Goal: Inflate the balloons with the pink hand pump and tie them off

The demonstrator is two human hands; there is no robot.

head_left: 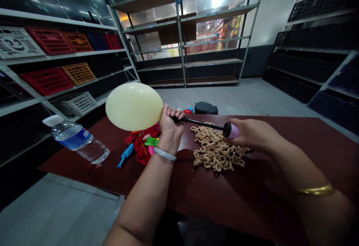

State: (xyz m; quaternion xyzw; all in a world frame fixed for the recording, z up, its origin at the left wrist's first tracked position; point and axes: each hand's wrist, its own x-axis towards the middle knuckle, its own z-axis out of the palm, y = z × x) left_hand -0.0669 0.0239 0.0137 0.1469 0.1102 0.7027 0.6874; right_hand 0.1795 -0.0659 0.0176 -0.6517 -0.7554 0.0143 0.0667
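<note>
A pale yellow inflated balloon (pixel 134 106) is at the black nozzle end of a hand pump (pixel 206 124). My left hand (pixel 171 123), with a pale bangle on its wrist, is closed round that end, next to the balloon's neck. At the pump's other end, my right hand (pixel 246 131) grips the purple body; its rod shows between my hands. Below the pump lies a pile of tan ring-shaped snacks (pixel 220 154). Under the balloon are red, green and pink deflated balloons (pixel 143 152) and a blue one (pixel 126 155).
A water bottle (pixel 77 137) with a white cap stands at the left of the dark red table (pixel 196 197). Beyond the far edge are a black object (pixel 206 108) and a red round one (pixel 187 111). Shelves (pixel 185 64) and coloured crates (pixel 50 41) surround the area.
</note>
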